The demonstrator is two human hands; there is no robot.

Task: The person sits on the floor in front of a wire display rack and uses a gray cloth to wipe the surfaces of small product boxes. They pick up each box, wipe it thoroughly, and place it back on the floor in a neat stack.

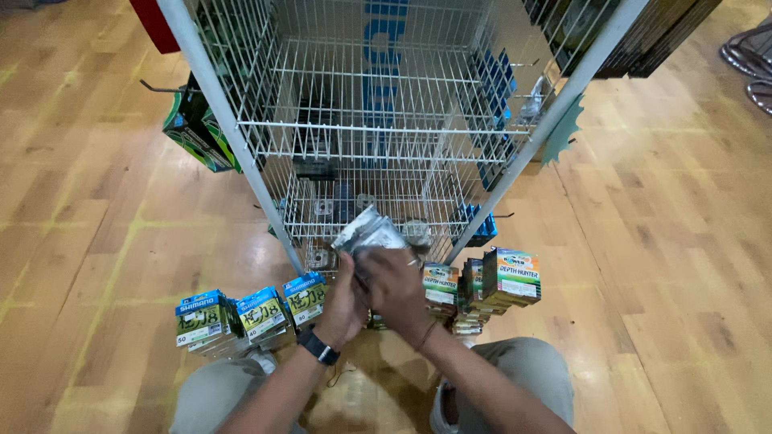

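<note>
A silvery plastic packet point(370, 233) is held low in front of the white wire display rack point(378, 120), just above the wooden floor point(659, 241). Both hands meet on the packet's lower edge. The left hand point(342, 305), with a dark watch point(318, 347) at its wrist, has its grip clenched on the packet from the left. The right hand point(394, 289) grasps the packet from the right, fingers curled over it. Stacks of blue-and-green boxes point(241, 317) stand on the floor just beside the left hand. Stacks of green-and-orange boxes point(490, 285) stand near the right hand. Green packages point(197, 128) hang on the rack's left side. The person's knees show at the bottom edge.
</note>
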